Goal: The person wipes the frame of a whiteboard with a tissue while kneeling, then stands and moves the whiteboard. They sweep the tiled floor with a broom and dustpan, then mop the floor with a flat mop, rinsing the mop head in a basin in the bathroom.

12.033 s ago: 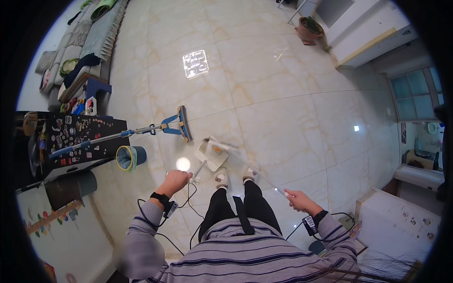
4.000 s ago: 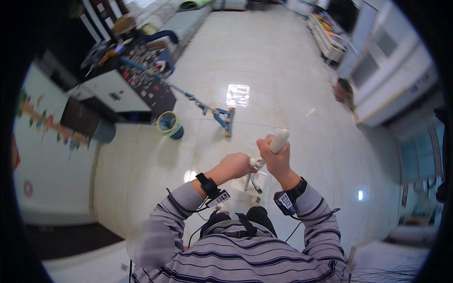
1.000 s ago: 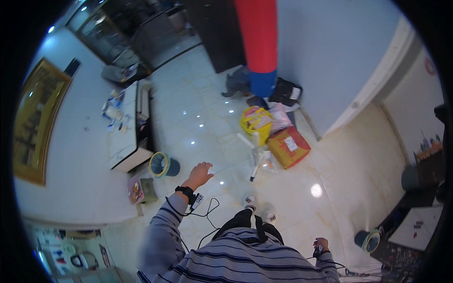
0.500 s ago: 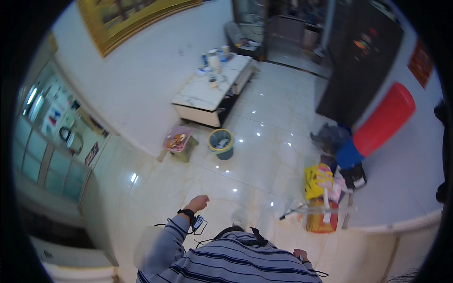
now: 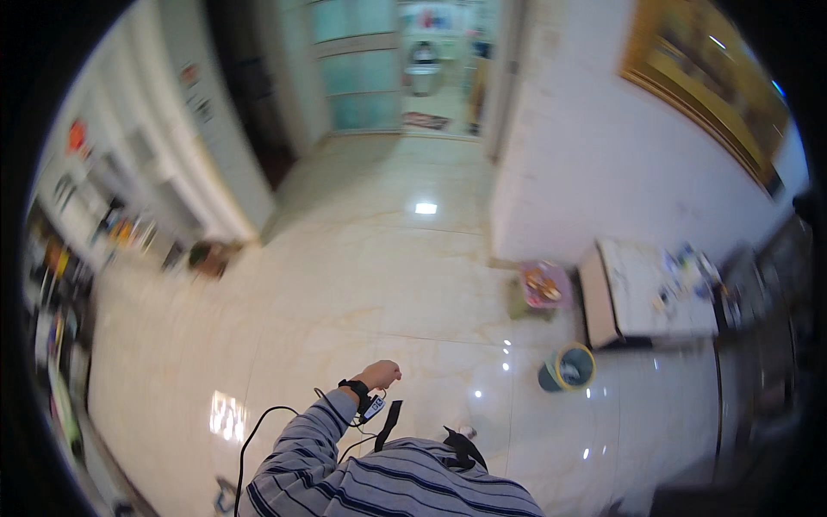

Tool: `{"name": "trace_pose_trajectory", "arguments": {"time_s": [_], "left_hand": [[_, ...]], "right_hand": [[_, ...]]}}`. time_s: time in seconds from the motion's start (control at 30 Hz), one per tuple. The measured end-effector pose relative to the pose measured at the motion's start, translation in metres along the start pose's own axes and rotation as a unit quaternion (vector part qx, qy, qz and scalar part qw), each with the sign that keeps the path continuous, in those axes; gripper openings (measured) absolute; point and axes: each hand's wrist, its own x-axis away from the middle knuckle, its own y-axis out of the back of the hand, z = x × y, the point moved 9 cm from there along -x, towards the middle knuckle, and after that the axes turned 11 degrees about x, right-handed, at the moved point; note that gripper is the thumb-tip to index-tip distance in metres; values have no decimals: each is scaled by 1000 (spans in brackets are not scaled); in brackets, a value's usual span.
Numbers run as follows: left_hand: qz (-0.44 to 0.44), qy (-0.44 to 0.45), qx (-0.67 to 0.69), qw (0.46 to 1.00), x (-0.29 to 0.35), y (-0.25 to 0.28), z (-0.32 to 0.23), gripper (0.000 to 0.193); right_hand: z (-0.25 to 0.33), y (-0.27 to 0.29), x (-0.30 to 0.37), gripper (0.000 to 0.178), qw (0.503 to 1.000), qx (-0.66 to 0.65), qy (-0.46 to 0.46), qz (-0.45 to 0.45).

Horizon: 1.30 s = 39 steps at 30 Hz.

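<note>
My left hand [image 5: 379, 374] is held out over the tiled floor in front of my striped top. Its fingers are curled in, and nothing shows in them. Around that wrist is a black band [image 5: 355, 389]. Beside it hangs a small device with a display [image 5: 373, 407], from which black cables [image 5: 258, 422] run along my sleeve. A loose black strap [image 5: 389, 424] sticks up at my chest. My right hand is out of the picture. No object lies within reach of the left hand.
Right of me stand a green bin with a yellow rim [image 5: 575, 366], a stool with a pink tray [image 5: 544, 286] and a marble-topped table [image 5: 646, 302] bearing small items. Ahead is a doorway beside a glazed sliding door [image 5: 357, 65]. Crowded shelves [image 5: 60, 345] line the left.
My view has swung left, so the bin, stool and table now appear farther right. My right hand has gone out of sight. The left hand stays curled in front of me.
</note>
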Motion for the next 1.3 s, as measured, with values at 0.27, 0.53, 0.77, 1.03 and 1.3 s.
{"name": "trace_pose_trajectory", "arguments": {"time_s": [0.27, 0.53, 0.77, 1.03, 1.3], "left_hand": [[-214, 270, 278, 897, 176, -21, 112, 33], [-403, 400, 379, 731, 320, -147, 141, 35], [-504, 479, 444, 564, 440, -300, 122, 38], [-605, 496, 454, 426, 561, -424, 110, 38], [-675, 522, 439, 283, 698, -490, 115, 38]], "right_hand": [[273, 136, -170, 39, 971, 10, -147, 186], [472, 99, -272, 34, 918, 227, -153, 286], [573, -51, -235, 32, 842, 414, -53, 342], [566, -248, -123, 29, 628, 619, 116, 458], [573, -417, -71, 27, 389, 706, 349, 477]]}}
